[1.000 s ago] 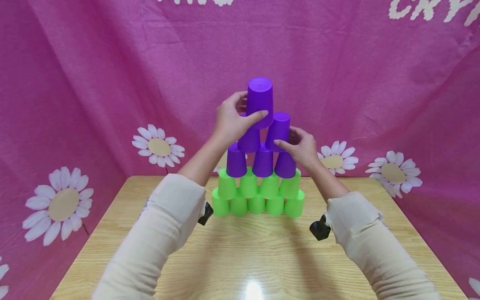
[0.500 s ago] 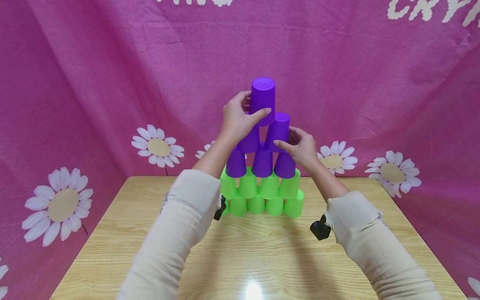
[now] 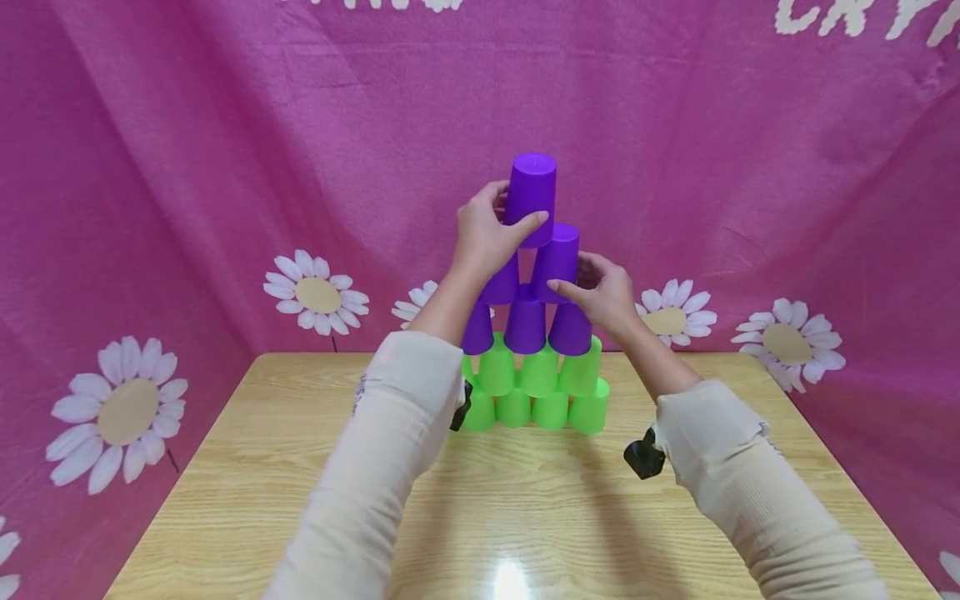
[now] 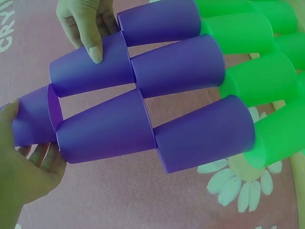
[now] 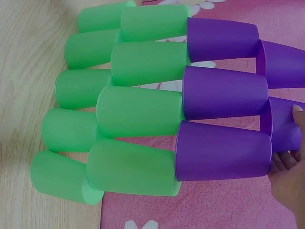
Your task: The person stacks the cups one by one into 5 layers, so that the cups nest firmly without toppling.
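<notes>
My left hand (image 3: 480,237) grips an upside-down purple cup (image 3: 532,187) at the peak of a cup pyramid, thumb in front and fingers behind. In the left wrist view this top cup (image 4: 35,118) has its rim against the ends of two purple cups; whether it bears on them I cannot tell. My right hand (image 3: 609,296) holds the right one of those two, a purple cup (image 3: 557,265), between thumb and fingers. The left one, another purple cup (image 4: 106,128), is partly hidden by my left hand in the head view. Three purple cups (image 3: 526,327) form the row beneath.
Two rows of upside-down green cups (image 3: 540,372) carry the purple ones; my left sleeve (image 3: 405,408) hides their left end. They stand on a wooden table (image 3: 517,500). Close behind hangs a pink cloth (image 3: 675,150) with daisies. A black wrist camera (image 3: 645,456) juts from the right cuff.
My left hand has moved right and slightly up with the top purple cup, from over the left supporting cup to above the gap between both. My right hand has stayed put.
</notes>
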Tool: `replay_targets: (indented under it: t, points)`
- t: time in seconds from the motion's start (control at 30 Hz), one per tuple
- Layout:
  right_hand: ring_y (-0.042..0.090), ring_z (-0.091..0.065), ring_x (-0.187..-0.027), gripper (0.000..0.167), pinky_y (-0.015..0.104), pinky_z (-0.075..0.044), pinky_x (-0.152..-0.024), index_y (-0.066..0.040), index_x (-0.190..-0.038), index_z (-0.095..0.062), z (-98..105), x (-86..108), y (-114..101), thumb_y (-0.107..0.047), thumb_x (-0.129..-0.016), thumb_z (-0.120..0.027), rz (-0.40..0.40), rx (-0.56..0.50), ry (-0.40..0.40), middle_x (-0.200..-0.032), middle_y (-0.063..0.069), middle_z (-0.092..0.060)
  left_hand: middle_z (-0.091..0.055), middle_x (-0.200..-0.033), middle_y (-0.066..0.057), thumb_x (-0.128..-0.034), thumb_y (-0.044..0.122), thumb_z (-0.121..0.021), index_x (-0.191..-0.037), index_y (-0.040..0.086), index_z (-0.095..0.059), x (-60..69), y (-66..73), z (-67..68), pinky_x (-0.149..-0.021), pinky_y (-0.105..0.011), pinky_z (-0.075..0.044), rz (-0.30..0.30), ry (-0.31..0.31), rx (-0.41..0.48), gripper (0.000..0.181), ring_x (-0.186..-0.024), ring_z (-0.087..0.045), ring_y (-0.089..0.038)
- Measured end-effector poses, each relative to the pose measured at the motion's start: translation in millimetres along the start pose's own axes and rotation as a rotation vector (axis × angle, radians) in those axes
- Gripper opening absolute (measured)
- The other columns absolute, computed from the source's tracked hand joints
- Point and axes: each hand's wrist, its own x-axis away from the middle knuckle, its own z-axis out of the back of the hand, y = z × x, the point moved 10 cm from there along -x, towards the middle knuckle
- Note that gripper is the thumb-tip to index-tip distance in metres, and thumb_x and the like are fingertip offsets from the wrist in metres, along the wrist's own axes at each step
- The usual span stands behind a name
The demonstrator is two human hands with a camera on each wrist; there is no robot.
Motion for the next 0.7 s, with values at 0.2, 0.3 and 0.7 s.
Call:
replay_targets:
  t: [0.2,0.3,0.7]
  points:
    - [0.033,-0.057,-0.112,0.055,0.040,-0.047,-0.097,0.001,-0.131,-0.048,0.9,-0.4,0.4,-0.017,-0.083,-0.069,-0.004,0.015,-0.005,-0.122,0.022,-0.058,-0.063,-0.119,-0.013,-0.0815,0.023,-0.071,-0.129,0.004,-0.051,-2.0,-0.6,-0.1,-0.091,-0.030,-0.050,0.027,0.030,-0.002,0.055,-0.107,-0.060,-0.023]
    - [0.033,-0.058,-0.112,0.055,0.040,-0.048,-0.097,0.001,-0.130,-0.048,1.0,-0.3,0.5,-0.016,-0.083,-0.069,-0.002,0.010,-0.004,-0.122,0.022,-0.059,-0.063,-0.120,-0.013,-0.0811,0.023,-0.071,-0.129,0.004,-0.050,-2.1,-1.1,-0.3,-0.093,-0.031,-0.049,0.044,0.044,-0.020,0.056,-0.110,-0.059,-0.022]
    - [0.033,-0.058,-0.111,0.053,0.040,-0.048,-0.097,0.002,-0.130,-0.048,1.3,-1.0,1.6,-0.015,-0.083,-0.069,0.007,0.004,-0.005,-0.121,0.023,-0.059,-0.059,-0.126,-0.014,-0.0808,0.018,-0.072,-0.134,0.003,-0.044,-2.8,-3.6,-6.0,-0.098,-0.032,-0.045,0.036,0.020,-0.072,0.062,-0.117,-0.055,-0.026]
